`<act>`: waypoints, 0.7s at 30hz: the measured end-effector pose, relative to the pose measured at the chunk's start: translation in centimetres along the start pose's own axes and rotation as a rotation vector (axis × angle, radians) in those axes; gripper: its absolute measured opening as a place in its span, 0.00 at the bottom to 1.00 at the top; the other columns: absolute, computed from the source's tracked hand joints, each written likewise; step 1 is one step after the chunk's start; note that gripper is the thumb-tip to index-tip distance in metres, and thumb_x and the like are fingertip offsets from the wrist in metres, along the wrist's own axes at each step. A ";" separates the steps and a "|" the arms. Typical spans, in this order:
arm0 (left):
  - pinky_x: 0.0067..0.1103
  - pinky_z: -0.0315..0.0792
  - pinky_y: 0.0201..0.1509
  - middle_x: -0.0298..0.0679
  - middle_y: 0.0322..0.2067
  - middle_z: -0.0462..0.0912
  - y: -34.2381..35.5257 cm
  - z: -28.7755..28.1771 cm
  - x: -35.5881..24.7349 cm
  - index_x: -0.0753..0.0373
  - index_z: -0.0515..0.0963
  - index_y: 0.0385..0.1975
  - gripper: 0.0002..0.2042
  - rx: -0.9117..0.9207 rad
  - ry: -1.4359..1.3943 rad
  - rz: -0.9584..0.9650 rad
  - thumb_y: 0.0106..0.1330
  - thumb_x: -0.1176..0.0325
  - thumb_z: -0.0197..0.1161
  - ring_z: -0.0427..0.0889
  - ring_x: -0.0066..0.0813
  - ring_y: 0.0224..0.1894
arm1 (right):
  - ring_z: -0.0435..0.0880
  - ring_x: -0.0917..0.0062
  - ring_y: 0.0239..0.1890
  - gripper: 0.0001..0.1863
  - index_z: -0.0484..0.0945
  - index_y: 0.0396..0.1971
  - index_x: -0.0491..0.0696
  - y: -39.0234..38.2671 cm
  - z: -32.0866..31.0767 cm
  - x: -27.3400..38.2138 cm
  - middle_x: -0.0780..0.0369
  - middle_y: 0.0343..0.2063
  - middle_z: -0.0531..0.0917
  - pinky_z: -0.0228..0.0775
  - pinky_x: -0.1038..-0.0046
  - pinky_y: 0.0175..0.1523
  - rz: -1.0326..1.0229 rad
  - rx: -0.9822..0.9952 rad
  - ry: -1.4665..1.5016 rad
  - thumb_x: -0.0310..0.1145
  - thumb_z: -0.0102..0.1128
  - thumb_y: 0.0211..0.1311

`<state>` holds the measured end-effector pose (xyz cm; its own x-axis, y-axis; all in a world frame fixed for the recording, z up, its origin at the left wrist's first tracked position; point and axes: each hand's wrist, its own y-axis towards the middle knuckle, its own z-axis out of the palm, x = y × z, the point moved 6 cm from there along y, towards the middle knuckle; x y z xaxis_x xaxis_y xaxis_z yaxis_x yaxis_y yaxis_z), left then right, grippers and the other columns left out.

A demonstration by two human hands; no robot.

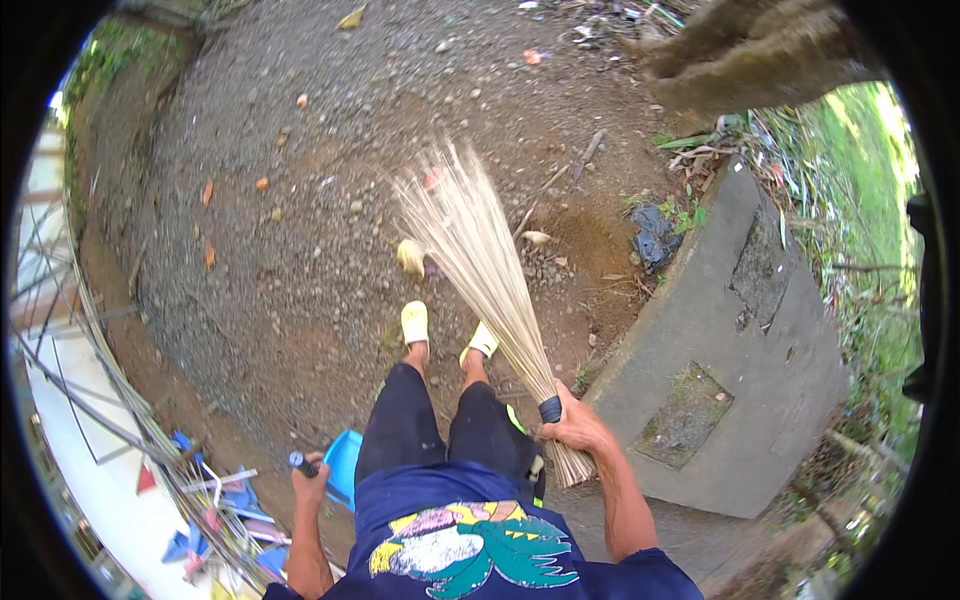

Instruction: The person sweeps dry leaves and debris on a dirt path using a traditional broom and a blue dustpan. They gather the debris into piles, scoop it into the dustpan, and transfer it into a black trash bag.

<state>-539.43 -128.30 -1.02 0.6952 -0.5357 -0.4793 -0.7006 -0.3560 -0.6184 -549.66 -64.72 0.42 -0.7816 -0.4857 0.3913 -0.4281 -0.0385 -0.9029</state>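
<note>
My right hand (pixel 579 422) is wrapped round the bound neck of a stick broom (pixel 487 250), just by its black band. Pale bristles fan out ahead of my feet, over the gravelly ground, and the cut ends stick out below my fist. On the left, my left hand (pixel 310 478) grips the dark handle of a blue dustpan (pixel 345 465), which hangs beside my left leg. Part of the pan is hidden behind my leg and shirt. A yellowish dry leaf (pixel 411 256) lies beside the bristles.
A concrete slab (pixel 735 400) with two sunken patches lies to my right, near a crumpled dark plastic bag (pixel 656 236). A tree trunk (pixel 770 55) stands far right. Orange scraps dot the gravel (pixel 300 200). At left, thin poles (pixel 110 390) and coloured litter (pixel 220 520) line the edge.
</note>
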 end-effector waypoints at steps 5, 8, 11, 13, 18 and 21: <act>0.20 0.73 0.35 0.31 0.29 0.82 -2.0 2.4 1.4 0.67 0.83 0.44 0.12 -0.036 -0.151 -0.012 0.61 0.75 0.68 0.79 0.18 0.31 | 0.80 0.72 0.44 0.46 0.64 0.66 0.44 3.3 1.9 -5.7 0.58 0.48 0.79 0.76 0.68 0.46 0.060 -0.058 0.347 0.26 0.73 0.41; 0.21 0.74 0.35 0.30 0.31 0.81 -3.6 2.1 4.0 0.67 0.83 0.44 0.12 -0.055 -0.228 -0.070 0.60 0.76 0.68 0.78 0.18 0.31 | 0.83 0.73 0.33 0.21 0.76 0.45 0.42 9.5 2.8 -5.3 0.58 0.35 0.82 0.78 0.67 0.38 0.174 -0.072 0.560 0.25 0.70 0.48; 0.20 0.73 0.34 0.30 0.30 0.80 -1.2 1.5 5.0 0.66 0.82 0.44 0.13 0.008 -0.367 -0.152 0.58 0.77 0.70 0.77 0.18 0.30 | 0.82 0.70 0.21 0.09 0.80 0.28 0.49 20.2 3.2 -9.5 0.62 0.21 0.81 0.75 0.62 0.30 0.243 -0.061 0.679 0.30 0.72 0.48; 0.20 0.73 0.33 0.30 0.29 0.80 -1.1 0.6 7.4 0.66 0.82 0.43 0.14 -0.029 -0.457 -0.199 0.57 0.77 0.70 0.77 0.19 0.29 | 0.80 0.77 0.32 0.15 0.81 0.35 0.47 21.1 4.4 -3.7 0.64 0.26 0.80 0.74 0.71 0.40 -0.059 -0.014 0.413 0.29 0.72 0.45; 0.22 0.75 0.34 0.32 0.29 0.83 -0.2 -1.2 10.5 0.66 0.84 0.41 0.12 -0.121 -0.408 -0.216 0.56 0.75 0.68 0.80 0.21 0.30 | 0.80 0.76 0.39 0.35 0.71 0.58 0.44 6.0 5.3 7.5 0.64 0.40 0.79 0.76 0.70 0.47 0.050 0.096 0.196 0.27 0.73 0.45; 0.22 0.73 0.33 0.30 0.26 0.81 1.4 -1.7 7.9 0.66 0.84 0.42 0.13 -0.097 -0.205 -0.248 0.56 0.74 0.69 0.78 0.18 0.29 | 0.80 0.75 0.36 0.35 0.71 0.58 0.45 1.1 5.3 8.7 0.63 0.38 0.79 0.76 0.71 0.43 0.114 0.081 0.277 0.27 0.72 0.46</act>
<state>-535.20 -134.32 -4.67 0.8573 -0.2618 -0.4432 -0.5113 -0.5327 -0.6744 -554.52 -73.60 1.84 -0.9215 -0.2344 0.3098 -0.3013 -0.0723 -0.9508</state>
